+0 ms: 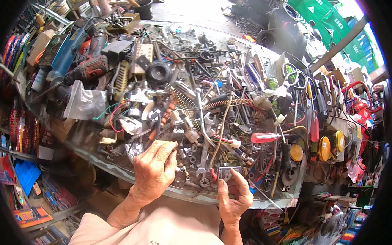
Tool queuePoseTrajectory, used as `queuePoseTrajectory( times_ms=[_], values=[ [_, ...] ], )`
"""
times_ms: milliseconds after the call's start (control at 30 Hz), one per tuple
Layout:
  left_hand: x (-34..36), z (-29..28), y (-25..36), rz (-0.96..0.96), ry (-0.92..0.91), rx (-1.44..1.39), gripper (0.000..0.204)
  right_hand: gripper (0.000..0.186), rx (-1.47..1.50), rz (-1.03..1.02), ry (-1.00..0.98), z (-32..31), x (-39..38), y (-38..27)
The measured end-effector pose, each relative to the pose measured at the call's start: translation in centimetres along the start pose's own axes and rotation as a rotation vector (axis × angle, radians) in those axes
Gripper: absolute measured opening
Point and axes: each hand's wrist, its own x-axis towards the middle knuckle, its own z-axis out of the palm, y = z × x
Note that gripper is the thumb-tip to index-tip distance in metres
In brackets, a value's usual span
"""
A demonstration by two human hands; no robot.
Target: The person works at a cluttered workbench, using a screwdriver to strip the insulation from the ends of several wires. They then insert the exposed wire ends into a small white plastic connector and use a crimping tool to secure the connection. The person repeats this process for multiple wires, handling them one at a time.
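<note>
1. Your left hand (154, 169) is over the near edge of the table (268, 203), back upward, its thumb and forefinger brought close together. Whether they pinch a small part, you cannot tell from this view.
2. Your right hand (235, 194) is also at the near edge, well apart from the left, its thumb and forefinger spread with a gap between them.
3. The metal piece (226, 172), greyish and blocky, lies just beyond your right fingertips; whether they touch it is unclear.
4. Beside that piece, on its left, is the red tip (213, 174) of a thin cable, and further left the notched disc (204, 182).
5. Between your hands, a wrench (203, 159) lies pointing away from you among small loose hardware.
6. Beyond your right hand is a screwdriver (264, 138) with a clear red handle; a white connector (235, 143) on coloured wires lies to its left.
7. Further back in the heap are a coil spring (182, 98) and a round black knob (158, 72).
8. On the left side sit a plastic bag (85, 101) and a red and black drill (88, 69).
9. Scissors (294, 74) and yellow round tins (324, 148) stand out on the right.
</note>
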Motion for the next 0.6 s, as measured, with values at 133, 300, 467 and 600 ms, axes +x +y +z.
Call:
queuePoseTrajectory(
  times_ms=[133, 300, 467, 600],
  values=[
    [0.6, 0.1, 0.1, 0.033, -0.051, 0.068, 0.024, 0.039, -0.034, -0.035, 0.029, 0.1, 0.1, -0.2],
    [0.8, 0.0, 0.4, -0.001, -0.047, -0.029, 0.024, 0.040, -0.077, -0.152, 0.025, 0.7, 0.6, -1.4],
    [1.2, -2.5, 2.3, -0.139, -0.320, -0.499, 0.027, 0.043, 0.011, -0.171, -0.112, 1.8, 0.8, -3.1],
    [1.0, -3.2, 2.8, -0.185, -0.504, -0.723, 0.027, 0.049, 0.029, -0.484, -0.244, 2.6, 1.8, -3.3]
  ],
)
